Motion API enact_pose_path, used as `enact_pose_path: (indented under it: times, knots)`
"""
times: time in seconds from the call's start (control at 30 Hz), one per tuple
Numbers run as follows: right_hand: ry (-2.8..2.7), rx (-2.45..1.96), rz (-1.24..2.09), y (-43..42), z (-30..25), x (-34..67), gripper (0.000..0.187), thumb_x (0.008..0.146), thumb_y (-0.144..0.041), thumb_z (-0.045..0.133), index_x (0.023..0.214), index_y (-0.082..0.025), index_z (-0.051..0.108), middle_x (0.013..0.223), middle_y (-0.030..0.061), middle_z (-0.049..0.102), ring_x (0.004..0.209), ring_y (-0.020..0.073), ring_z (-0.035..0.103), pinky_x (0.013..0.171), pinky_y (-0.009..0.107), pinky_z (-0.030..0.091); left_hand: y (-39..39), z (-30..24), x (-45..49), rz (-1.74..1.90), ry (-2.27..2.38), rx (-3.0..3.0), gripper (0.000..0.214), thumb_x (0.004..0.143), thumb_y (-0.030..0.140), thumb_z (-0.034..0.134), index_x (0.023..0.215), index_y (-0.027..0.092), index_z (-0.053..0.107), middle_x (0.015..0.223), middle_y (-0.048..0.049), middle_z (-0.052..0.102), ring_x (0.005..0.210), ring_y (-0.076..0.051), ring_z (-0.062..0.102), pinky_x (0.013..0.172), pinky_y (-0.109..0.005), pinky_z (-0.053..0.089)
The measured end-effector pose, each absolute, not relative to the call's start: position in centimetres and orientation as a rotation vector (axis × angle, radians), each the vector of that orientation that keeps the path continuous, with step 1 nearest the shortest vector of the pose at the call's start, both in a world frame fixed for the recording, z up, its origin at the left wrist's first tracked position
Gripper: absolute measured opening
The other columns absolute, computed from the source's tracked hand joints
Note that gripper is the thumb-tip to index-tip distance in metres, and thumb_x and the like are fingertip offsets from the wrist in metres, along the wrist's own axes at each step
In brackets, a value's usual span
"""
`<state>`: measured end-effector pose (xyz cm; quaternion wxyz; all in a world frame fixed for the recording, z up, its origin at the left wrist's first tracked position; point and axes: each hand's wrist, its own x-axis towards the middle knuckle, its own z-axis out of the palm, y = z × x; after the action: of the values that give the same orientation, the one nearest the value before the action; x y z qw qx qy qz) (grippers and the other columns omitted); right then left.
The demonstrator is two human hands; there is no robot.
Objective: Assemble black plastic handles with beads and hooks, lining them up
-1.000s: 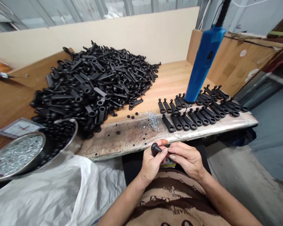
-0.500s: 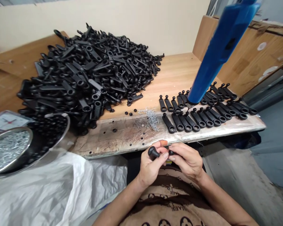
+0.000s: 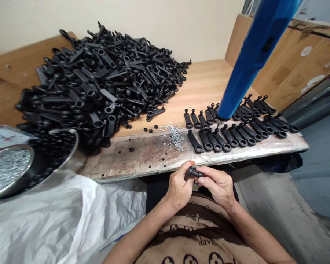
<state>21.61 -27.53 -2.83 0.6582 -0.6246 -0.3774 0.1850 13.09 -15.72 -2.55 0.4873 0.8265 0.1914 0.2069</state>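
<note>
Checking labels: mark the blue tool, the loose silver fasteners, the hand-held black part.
Blue tool (image 3: 246,66): head view, middle of its casing.
Loose silver fasteners (image 3: 176,139): head view, middle of the pile.
Hand-held black part (image 3: 191,171): head view, its rounded end.

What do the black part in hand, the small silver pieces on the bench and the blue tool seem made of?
Black part: probably moulded plastic, satin; evenly dark with soft highlights, though rubber is possible.
Small silver pieces: likely metal, judging by their shine.
Blue tool: perhaps smooth plastic, semi-gloss and evenly coloured; painted metal possible.
</note>
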Motion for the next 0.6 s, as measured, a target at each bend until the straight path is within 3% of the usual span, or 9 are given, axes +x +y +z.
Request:
enact_pose_path:
  times: [0.13, 0.3, 0.4, 0.6]
  knots:
    - [-0.837, -1.398, 0.397, -27.5, -3.6, 21.4, 0.025, 0.080, -0.019, 0.057, 0.103, -0.023, 0.065, 0.082, 0.0020, 0.069, 0.059, 0.0129, 0.062, 0.056, 0.024, 0.054, -15.9, -2.7, 13.1, 0.560, 0.494, 2.094, 0.028, 0.076, 0.012, 0.044, 0.102, 0.015, 0.054, 0.094, -0.0062, 0.066, 0.083, -0.015, 0.063, 0.076, -0.024, 0.048]
    - [-0.999, -1.419, 0.075, -27.3, -3.5, 21.3, 0.036, 0.077, -0.010, 0.059, 0.108, -0.026, 0.063, 0.095, 0.0029, 0.069, 0.074, 0.0157, 0.065, 0.067, 0.024, 0.054, -16.4, -3.0, 12.9, 0.626, 0.514, 2.146, 0.030, 0.076, 0.013, 0.042, 0.104, 0.014, 0.052, 0.096, -0.0072, 0.066, 0.086, -0.016, 0.063, 0.077, -0.025, 0.049]
    - [-1.015, -1.414, 0.004, -27.3, -3.5, 21.2, 0.040, 0.076, -0.007, 0.058, 0.111, -0.027, 0.061, 0.096, 0.0029, 0.068, 0.073, 0.0154, 0.065, 0.065, 0.024, 0.054, -16.6, -3.1, 12.9, 0.615, 0.506, 2.181, 0.032, 0.077, 0.013, 0.041, 0.107, 0.014, 0.051, 0.098, -0.0086, 0.066, 0.088, -0.017, 0.063, 0.078, -0.027, 0.049]
    - [-0.944, -1.461, 0.062, -27.3, -4.1, 21.3, 0.030, 0.078, -0.012, 0.055, 0.105, -0.022, 0.064, 0.084, 0.0039, 0.068, 0.062, 0.0141, 0.063, 0.057, 0.024, 0.053, -16.0, -3.0, 13.5, 0.549, 0.450, 2.304, 0.032, 0.078, 0.016, 0.040, 0.109, 0.013, 0.049, 0.087, -0.0097, 0.067, 0.082, -0.021, 0.065, 0.074, -0.031, 0.050]
